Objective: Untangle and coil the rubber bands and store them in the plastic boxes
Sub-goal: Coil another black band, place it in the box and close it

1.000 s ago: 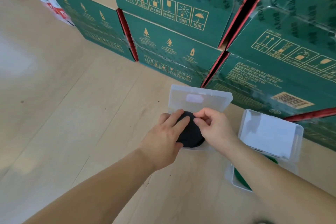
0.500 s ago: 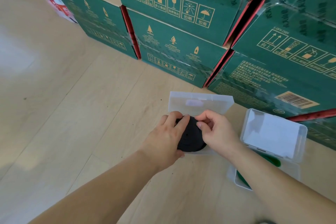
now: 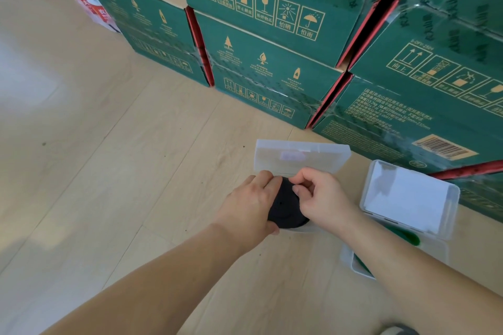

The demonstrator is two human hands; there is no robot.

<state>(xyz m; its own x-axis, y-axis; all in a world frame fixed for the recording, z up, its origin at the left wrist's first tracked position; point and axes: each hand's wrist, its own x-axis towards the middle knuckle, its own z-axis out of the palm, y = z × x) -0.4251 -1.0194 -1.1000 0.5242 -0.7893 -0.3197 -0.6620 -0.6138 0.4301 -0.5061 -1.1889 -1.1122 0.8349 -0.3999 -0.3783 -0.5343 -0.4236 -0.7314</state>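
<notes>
A black coiled rubber band (image 3: 285,208) lies in a clear plastic box whose raised lid (image 3: 299,156) stands open behind it on the wooden floor. My left hand (image 3: 249,208) lies over the coil's left side with its fingers curled round the rim. My right hand (image 3: 321,198) pinches the coil's top right edge with curled fingers. The box's base is mostly hidden under both hands. To the right stands a second clear box (image 3: 441,250) with its lid up, and a green coiled band (image 3: 402,235) shows inside it, partly hidden by my right forearm.
Stacked green cartons (image 3: 272,43) form a wall right behind both boxes. Red and white packages (image 3: 89,0) stand at the far left. Light wooden floor (image 3: 95,158) stretches to the left and towards me.
Both hands stay on the black coil in the box. My right fingers have curled tighter onto its top edge. The camera has shifted slightly.
</notes>
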